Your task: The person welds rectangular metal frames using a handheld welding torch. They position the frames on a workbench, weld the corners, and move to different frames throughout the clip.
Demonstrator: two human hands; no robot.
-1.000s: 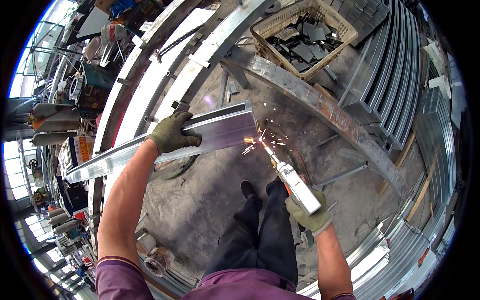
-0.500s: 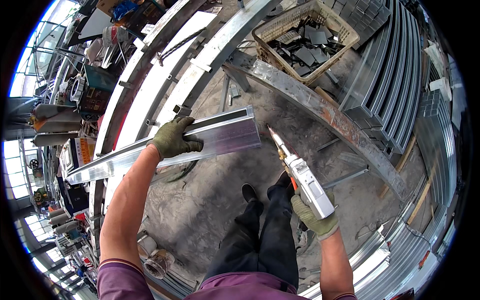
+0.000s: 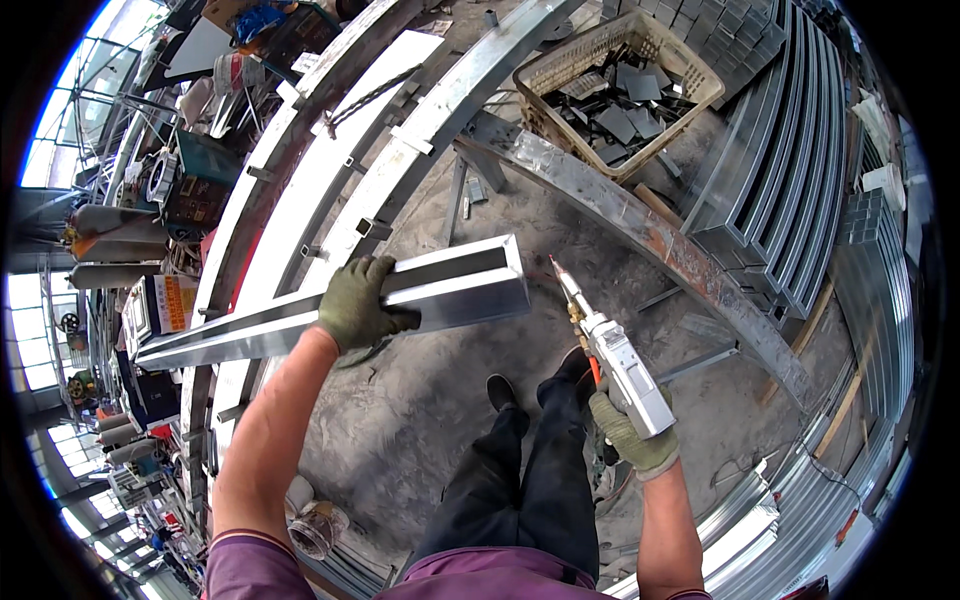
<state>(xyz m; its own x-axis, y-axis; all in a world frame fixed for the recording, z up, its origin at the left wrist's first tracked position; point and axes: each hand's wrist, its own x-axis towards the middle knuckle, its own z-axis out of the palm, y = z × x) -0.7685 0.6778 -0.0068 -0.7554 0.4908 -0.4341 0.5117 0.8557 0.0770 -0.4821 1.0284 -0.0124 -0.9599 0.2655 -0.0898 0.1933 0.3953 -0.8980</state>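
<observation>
My left hand (image 3: 362, 308), in a green work glove, is wrapped over the upper edges of a long silvery metal channel (image 3: 462, 306). The channel runs from the far left to a squared end near the middle of the view, its dark recess facing up. Low on the right, my gloved right hand (image 3: 632, 434) grips a white and silver welding gun (image 3: 630, 372) with a brass fitting and a slim copper-coloured nozzle. The nozzle points up and left, a short way right of the channel's end and apart from it. My right fingers are partly hidden by the gun body.
A curved steel workbench frame (image 3: 440, 110) arcs past the channel. Another rusty beam (image 3: 640, 210) crosses at right. A plastic crate (image 3: 700, 95) holds dark metal plates. Stacked metal profiles (image 3: 770, 190) fill the right side. A dirty bucket (image 3: 318, 528) stands at lower left.
The channel has rolled in my left hand, so more of its recess and squared end shows. My left hand has shifted slightly right and down; the welding gun has barely moved.
</observation>
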